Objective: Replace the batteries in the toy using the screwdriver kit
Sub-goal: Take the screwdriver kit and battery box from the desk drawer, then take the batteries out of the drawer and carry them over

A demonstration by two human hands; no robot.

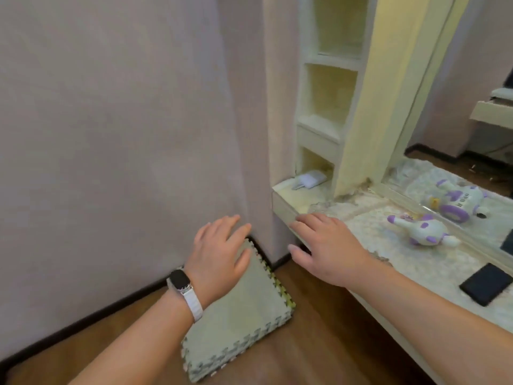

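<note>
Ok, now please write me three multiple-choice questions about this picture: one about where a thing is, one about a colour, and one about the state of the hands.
1. Where does the toy lie?
A) on the floor mat
B) in a shelf compartment
C) on the table top, in front of the mirror

2. What colour is the watch strap?
A) black
B) white
C) purple

3. What do the left hand and the right hand hold?
A) nothing, both are open
B) a screwdriver
C) the toy

Answers:
1 C, since the toy lies on its side on the table top, with its reflection in the mirror behind it.
2 B, since the band round the wrist is white.
3 A, since the fingers of both hands are spread and empty.
</note>
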